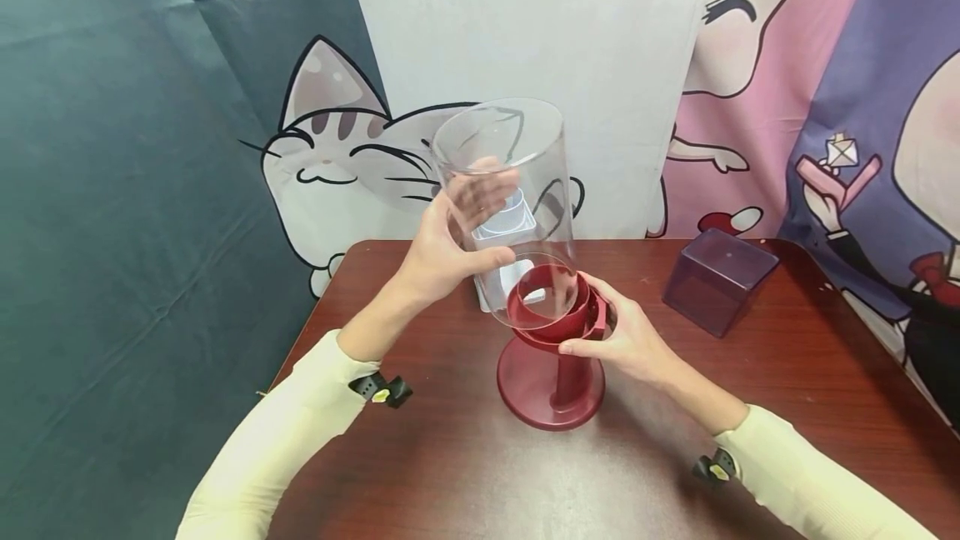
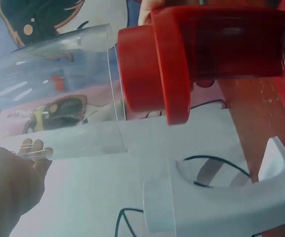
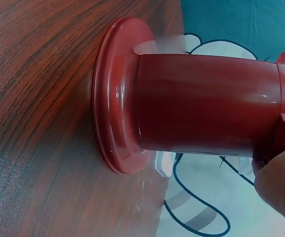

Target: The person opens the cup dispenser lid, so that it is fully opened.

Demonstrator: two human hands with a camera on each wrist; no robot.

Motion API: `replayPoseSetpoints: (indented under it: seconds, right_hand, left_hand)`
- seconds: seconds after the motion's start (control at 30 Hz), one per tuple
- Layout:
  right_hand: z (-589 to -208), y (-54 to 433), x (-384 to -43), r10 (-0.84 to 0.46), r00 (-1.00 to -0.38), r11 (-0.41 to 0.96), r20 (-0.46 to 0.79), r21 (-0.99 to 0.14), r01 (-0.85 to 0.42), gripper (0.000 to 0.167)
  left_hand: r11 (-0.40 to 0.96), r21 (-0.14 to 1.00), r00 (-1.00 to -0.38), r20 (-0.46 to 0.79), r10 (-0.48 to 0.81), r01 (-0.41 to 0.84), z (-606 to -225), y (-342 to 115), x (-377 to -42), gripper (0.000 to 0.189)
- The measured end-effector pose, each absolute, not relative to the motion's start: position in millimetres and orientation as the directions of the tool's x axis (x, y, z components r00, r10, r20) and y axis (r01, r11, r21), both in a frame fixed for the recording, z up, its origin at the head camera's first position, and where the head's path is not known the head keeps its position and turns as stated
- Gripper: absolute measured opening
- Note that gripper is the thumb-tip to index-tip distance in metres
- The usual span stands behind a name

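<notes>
My left hand (image 1: 435,252) grips a clear, open-ended cylinder (image 1: 553,198) from its left side, thumb in front and fingers behind. The cylinder leans slightly, its lower rim right at the red ring-shaped top (image 1: 551,332) of a stand. Whether rim and ring touch, I cannot tell. That red stand (image 3: 206,103) has a thick column and a round base (image 1: 525,382) resting on the table. My right hand (image 1: 630,336) holds the ring from the right, thumb in front; in the right wrist view only part of this hand (image 3: 283,185) shows.
Behind the cylinder stands a white plastic part (image 2: 226,210) with a round neck, partly seen through the clear wall. A translucent purple box (image 1: 720,282) sits at the back right of the brown wooden table (image 1: 420,457). Printed cloth (image 1: 547,15) hangs behind the table.
</notes>
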State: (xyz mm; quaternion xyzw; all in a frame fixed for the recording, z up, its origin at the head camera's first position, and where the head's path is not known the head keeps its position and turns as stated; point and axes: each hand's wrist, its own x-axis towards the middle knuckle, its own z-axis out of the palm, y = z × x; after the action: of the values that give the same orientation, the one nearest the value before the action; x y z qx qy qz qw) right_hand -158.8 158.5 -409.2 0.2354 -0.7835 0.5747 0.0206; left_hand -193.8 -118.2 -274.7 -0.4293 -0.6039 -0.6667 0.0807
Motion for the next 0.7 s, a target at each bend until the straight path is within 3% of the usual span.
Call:
replayPoseSetpoints:
  seconds: [0.2,0.7]
  right_hand:
    - [-410.5,157.6,-158.9,-0.359,-0.886,0.171,0.295,-0.912,-0.373,0.097]
    - [-402.6,162.2,-162.4,-0.406,-0.879,0.193,0.250,-0.917,-0.349,0.101]
  left_hand:
    - [-0.276,0.738,-0.646,0.674,0.359,0.616,-269.9,-137.9,-187.8,0.116]
    - [-0.255,0.723,-0.678,0.691,0.250,0.643,-268.1,-187.5,-179.5,0.100]
